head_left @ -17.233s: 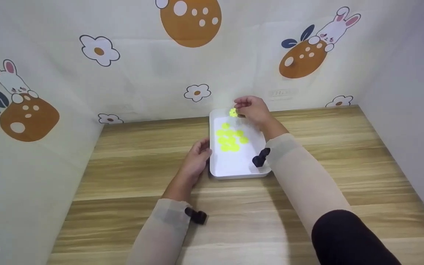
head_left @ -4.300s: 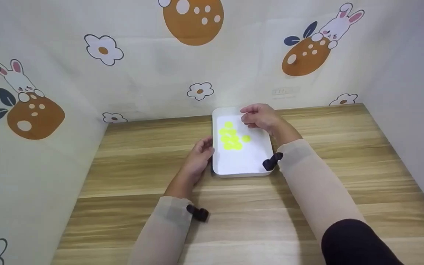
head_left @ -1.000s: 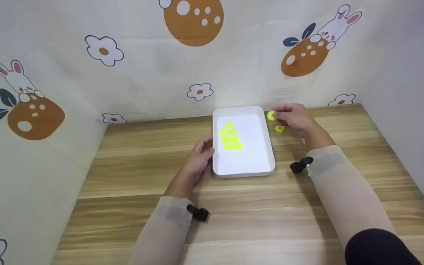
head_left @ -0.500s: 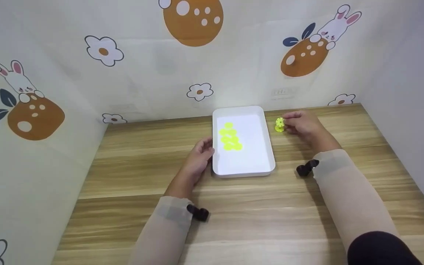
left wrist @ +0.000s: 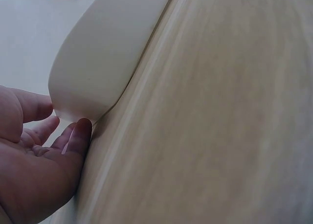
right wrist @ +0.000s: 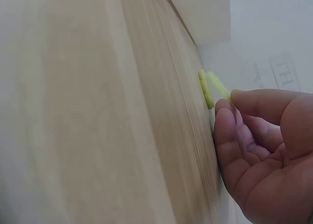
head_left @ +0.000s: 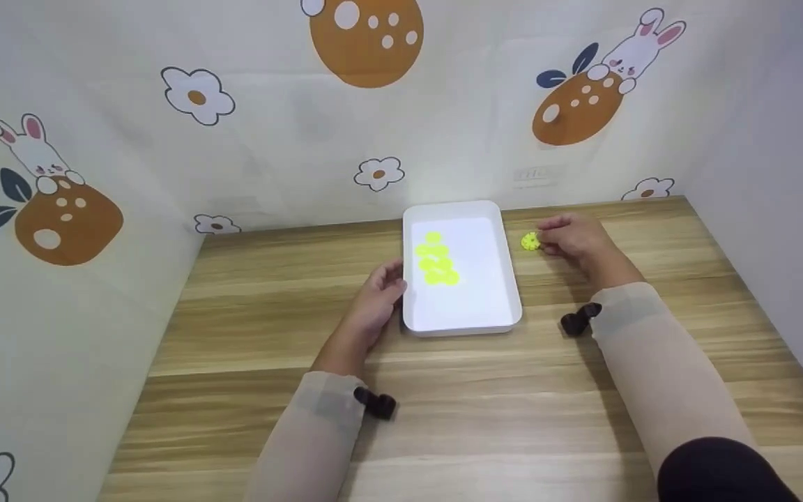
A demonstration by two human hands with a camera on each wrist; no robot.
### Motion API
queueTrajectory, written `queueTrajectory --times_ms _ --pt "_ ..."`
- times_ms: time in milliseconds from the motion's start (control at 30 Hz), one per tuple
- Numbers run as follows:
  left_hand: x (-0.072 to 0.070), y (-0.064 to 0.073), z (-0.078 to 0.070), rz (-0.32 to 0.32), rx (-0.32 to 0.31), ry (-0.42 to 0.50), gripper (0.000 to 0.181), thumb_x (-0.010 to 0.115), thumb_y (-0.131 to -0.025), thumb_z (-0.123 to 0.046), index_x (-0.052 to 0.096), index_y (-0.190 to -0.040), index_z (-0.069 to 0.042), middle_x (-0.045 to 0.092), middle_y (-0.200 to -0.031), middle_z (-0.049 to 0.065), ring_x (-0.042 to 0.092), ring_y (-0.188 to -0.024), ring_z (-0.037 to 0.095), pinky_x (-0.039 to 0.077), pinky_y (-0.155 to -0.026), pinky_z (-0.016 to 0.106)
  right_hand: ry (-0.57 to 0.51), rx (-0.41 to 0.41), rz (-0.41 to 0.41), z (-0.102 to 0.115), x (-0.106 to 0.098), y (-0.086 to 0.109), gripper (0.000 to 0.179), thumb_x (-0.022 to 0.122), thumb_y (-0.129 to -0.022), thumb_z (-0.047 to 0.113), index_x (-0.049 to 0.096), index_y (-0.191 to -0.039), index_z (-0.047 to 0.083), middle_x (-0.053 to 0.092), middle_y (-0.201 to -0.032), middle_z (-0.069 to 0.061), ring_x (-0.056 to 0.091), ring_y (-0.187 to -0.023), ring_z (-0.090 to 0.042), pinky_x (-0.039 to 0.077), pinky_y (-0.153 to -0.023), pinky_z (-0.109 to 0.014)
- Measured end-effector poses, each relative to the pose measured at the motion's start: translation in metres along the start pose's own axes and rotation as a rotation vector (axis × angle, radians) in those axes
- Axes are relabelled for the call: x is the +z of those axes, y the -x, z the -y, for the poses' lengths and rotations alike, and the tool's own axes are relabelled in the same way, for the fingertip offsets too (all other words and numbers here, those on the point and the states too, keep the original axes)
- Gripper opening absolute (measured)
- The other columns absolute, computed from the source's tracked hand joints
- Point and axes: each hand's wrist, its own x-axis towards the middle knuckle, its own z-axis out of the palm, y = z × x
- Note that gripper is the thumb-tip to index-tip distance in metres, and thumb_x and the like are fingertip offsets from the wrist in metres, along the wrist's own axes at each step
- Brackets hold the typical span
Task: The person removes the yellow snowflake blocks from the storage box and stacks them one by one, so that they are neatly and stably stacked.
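Right fingers [right wrist: 261,102] pinch a yellow disc [right wrist: 219,86].
It tilts over a second disc [right wrist: 205,90] on the counter [right wrist: 98,111]; left fingers [left wrist: 36,106], relaxed, touch a tray [left wrist: 98,57] holding discs [head_left: 436,264].

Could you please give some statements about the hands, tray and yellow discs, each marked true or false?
1. The right hand pinches a yellow disc. True.
2. The left hand touches the white tray. True.
3. The white tray is upside down. False: its open side faces up.
4. No discs lie inside the white tray. False: a group of yellow discs lies there.
5. A second yellow disc lies on the wooden table, outside the white tray. True.
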Motion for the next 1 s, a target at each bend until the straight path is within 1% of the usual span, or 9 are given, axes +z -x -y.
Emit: queueTrajectory --times_ms 133,300,500,633,733,800,900,1000 --pt "0.001 -0.001 0.000 0.000 0.003 -0.013 0.051 0.048 -0.110 -0.005 0.041 -0.160 -0.001 0.048 -0.162 0.020 0.048 -0.150 0.033 0.039 -0.130 0.046 0.023 0.033 -0.021 0.003 -0.001 0.002 0.038 0.074 -0.100 0.012 0.068 -0.136 0.003 0.076 -0.103 0.004 0.072 -0.085 -0.008 0.064 -0.081 -0.023" --pt "0.001 -0.001 -0.001 0.000 -0.003 -0.002 0.052 0.048 -0.110 -0.005 0.040 -0.161 -0.001 0.047 -0.163 0.019 0.045 -0.153 0.032 0.037 -0.131 0.046 0.048 0.031 -0.025 0.003 -0.002 0.004 0.035 0.072 -0.102 0.014 0.069 -0.135 0.002 0.077 -0.102 0.001 0.072 -0.083 -0.008 0.065 -0.080 -0.022" --pt "0.001 0.000 0.000 0.001 0.001 0.015 0.052 0.047 -0.110 -0.004 0.039 -0.161 0.000 0.047 -0.163 0.021 0.044 -0.155 0.032 0.036 -0.132 0.047 0.010 0.021 -0.019 0.005 0.000 0.006 0.039 0.071 -0.103 0.015 0.065 -0.138 0.000 0.077 -0.103 -0.001 0.073 -0.086 -0.009 0.065 -0.083 -0.024" --pt "0.001 0.000 0.000 -0.002 0.004 0.012 0.052 0.048 -0.109 -0.003 0.039 -0.161 0.001 0.046 -0.163 0.022 0.044 -0.154 0.033 0.036 -0.132 0.047 0.009 0.014 -0.025 0.010 0.004 0.008 0.038 0.068 -0.104 0.015 0.064 -0.139 0.001 0.072 -0.111 -0.004 0.071 -0.093 -0.013 0.064 -0.087 -0.027" --pt "0.001 -0.001 0.000 -0.004 0.005 0.005 0.053 0.048 -0.109 -0.003 0.039 -0.161 0.000 0.047 -0.162 0.022 0.045 -0.153 0.034 0.037 -0.132 0.047 0.014 0.013 -0.033 0.017 0.006 0.011 0.038 0.066 -0.105 0.017 0.063 -0.140 0.004 0.067 -0.121 -0.008 0.067 -0.100 -0.019 0.063 -0.093 -0.032" --pt "0.001 -0.001 0.000 -0.007 -0.002 0.000 0.053 0.049 -0.109 -0.004 0.040 -0.161 0.000 0.047 -0.162 0.021 0.046 -0.152 0.034 0.038 -0.131 0.046 0.008 -0.002 -0.024 0.023 0.008 0.014 0.038 0.065 -0.105 0.018 0.062 -0.140 0.003 0.065 -0.125 -0.011 0.065 -0.104 -0.022 0.062 -0.097 -0.036" --pt "0.000 -0.001 0.000 -0.005 -0.010 -0.004 0.052 0.049 -0.109 -0.004 0.040 -0.161 0.000 0.046 -0.163 0.021 0.044 -0.153 0.033 0.037 -0.132 0.046 0.026 -0.051 -0.012 0.034 0.014 0.020 0.037 0.067 -0.105 0.021 0.064 -0.138 0.003 0.068 -0.127 -0.014 0.068 -0.106 -0.025 0.062 -0.103 -0.041" --pt "0.000 0.000 -0.002 0.001 -0.014 -0.003 0.052 0.049 -0.109 -0.004 0.039 -0.160 0.001 0.045 -0.165 0.021 0.043 -0.154 0.034 0.035 -0.132 0.046 0.047 -0.117 0.011 0.046 0.021 0.025 0.037 0.069 -0.104 0.021 0.067 -0.134 0.000 0.072 -0.122 -0.013 0.071 -0.102 -0.022 0.063 -0.101 -0.041"
